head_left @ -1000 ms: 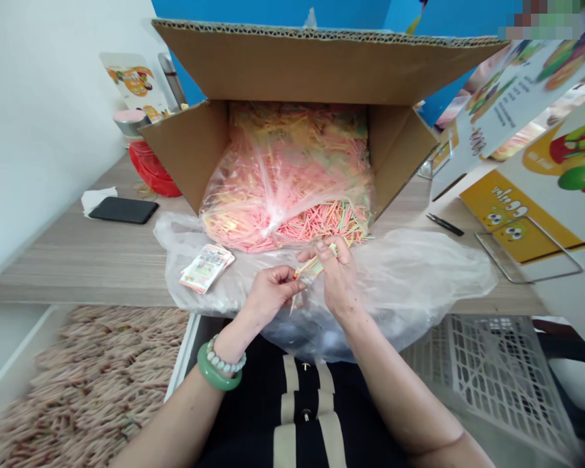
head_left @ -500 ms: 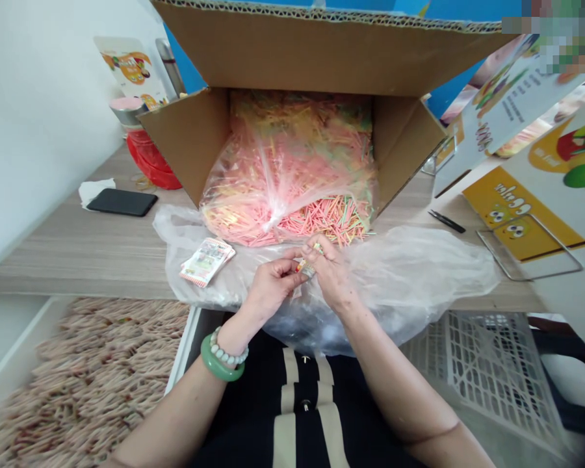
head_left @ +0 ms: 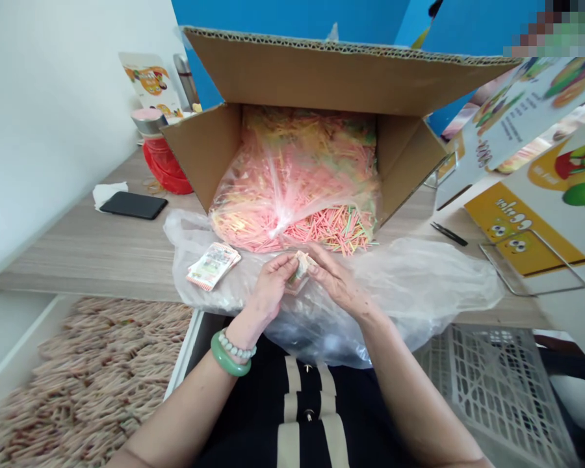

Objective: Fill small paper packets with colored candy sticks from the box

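In front of the cardboard box, my left hand [head_left: 272, 281] pinches the left side of a small printed packet [head_left: 299, 275]. My right hand [head_left: 335, 283] has its thumb and fingers on the packet's right edge. Just behind my hands lies a clear plastic bag [head_left: 253, 195] full of thin pink, yellow and green sticks [head_left: 341, 231], some showing at its torn front. Left of my hands, a small stack of similar flat packets [head_left: 212, 265] rests on a spread translucent plastic sheet [head_left: 419, 273]. What the held packet contains is hidden.
An open cardboard box [head_left: 322, 78] surrounds the bag. A phone [head_left: 134, 205] and a red-wrapped jar [head_left: 166, 162] stand left; tweezers [head_left: 449, 234] and a wire stand [head_left: 536, 263] lie right. Below are a bin of many packets [head_left: 92, 370] and a white plastic crate [head_left: 507, 383].
The packet has turned so that its printed face shows more between my hands. My right hand's curled fingers have straightened along its edge. The view has shifted slightly.
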`<action>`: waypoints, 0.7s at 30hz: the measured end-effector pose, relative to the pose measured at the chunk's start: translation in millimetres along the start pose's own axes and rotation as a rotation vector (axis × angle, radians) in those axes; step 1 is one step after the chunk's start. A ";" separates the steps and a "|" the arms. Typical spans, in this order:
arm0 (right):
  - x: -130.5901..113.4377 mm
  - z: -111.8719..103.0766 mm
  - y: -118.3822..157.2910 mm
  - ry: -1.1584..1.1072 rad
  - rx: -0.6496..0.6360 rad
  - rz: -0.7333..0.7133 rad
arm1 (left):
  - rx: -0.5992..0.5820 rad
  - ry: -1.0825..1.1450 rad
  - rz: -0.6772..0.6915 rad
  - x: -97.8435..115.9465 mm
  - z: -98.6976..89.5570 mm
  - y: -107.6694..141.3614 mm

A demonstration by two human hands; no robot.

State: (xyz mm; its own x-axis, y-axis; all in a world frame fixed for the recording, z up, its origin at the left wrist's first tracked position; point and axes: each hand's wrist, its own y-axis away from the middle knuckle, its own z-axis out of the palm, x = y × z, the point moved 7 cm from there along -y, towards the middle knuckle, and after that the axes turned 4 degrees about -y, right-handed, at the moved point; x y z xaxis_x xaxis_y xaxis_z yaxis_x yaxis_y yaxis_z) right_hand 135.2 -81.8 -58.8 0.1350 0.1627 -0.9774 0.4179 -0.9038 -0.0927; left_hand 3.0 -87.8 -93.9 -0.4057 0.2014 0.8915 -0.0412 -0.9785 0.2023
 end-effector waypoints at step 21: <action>-2.2 65.3 5.1 -0.045 -0.030 0.035 | 0.116 -0.196 0.097 55.8 -53.6 51.4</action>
State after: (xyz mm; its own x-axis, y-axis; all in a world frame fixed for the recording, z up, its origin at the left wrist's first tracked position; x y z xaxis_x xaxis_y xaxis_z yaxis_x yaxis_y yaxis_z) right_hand 78.3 -112.7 -69.5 0.1096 0.1124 -0.9876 0.4401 -0.8964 -0.0532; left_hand -70.7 -129.3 -55.4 -0.2177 0.1232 0.9682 0.0989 -0.9841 0.1475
